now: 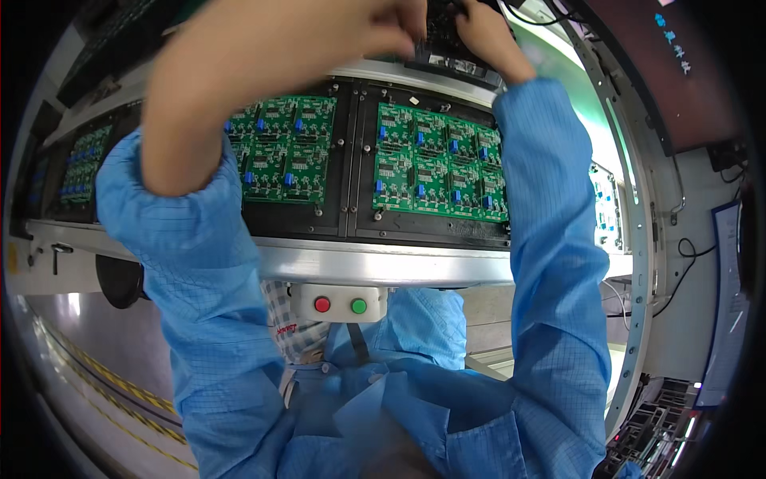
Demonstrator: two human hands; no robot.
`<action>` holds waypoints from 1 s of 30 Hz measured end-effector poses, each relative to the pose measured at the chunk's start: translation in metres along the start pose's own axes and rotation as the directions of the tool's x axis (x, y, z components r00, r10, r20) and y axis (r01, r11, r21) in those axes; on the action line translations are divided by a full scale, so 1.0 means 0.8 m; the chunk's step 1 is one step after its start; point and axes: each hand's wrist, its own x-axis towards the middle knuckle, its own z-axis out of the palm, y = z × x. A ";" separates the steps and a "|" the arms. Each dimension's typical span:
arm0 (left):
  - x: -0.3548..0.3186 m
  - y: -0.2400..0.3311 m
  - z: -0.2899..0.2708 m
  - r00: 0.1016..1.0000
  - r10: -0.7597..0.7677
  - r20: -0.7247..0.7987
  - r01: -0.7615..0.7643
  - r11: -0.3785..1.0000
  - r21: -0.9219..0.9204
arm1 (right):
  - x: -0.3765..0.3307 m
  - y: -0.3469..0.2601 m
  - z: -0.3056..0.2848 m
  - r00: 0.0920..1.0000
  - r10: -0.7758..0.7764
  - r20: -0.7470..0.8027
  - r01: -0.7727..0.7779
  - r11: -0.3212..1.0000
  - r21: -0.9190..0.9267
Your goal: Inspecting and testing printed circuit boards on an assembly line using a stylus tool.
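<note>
My left hand [387, 25] reaches across to the top middle, blurred by motion and cut off by the upper edge. Its fingers look bent, but what they hold, if anything, does not show. Just right of it, my right hand [488, 36] has its fingers curled at a dark part in a black tray-like area [451, 44]; I cannot make out what they grip. Below the hands, a green circuit board panel [439, 160] with blue components lies in a black fixture [351, 184]. A second green panel [287, 152] sits to its left, partly covered by my left forearm.
More green boards [84, 164] lie at the far left. A silver rail [391, 263] edges the bench, with a box of red and green buttons [339, 304] under it. At right are a metal post [638, 319], a dark screen [654, 72] and loose black cables [692, 254].
</note>
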 end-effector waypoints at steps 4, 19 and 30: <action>-0.011 0.017 0.070 0.947 0.158 0.280 -0.166 0.986 0.004 | -0.002 0.054 0.015 0.957 -0.078 0.278 0.056 0.995 0.086; -0.037 0.053 0.190 0.910 -0.007 0.415 -0.090 0.973 0.214 | -0.042 0.070 -0.041 0.941 0.249 0.229 -0.252 0.968 -0.018; -0.051 0.058 0.198 0.932 0.048 0.360 -0.125 0.973 0.194 | -0.086 0.024 -0.141 0.931 0.203 0.303 -0.285 0.923 0.258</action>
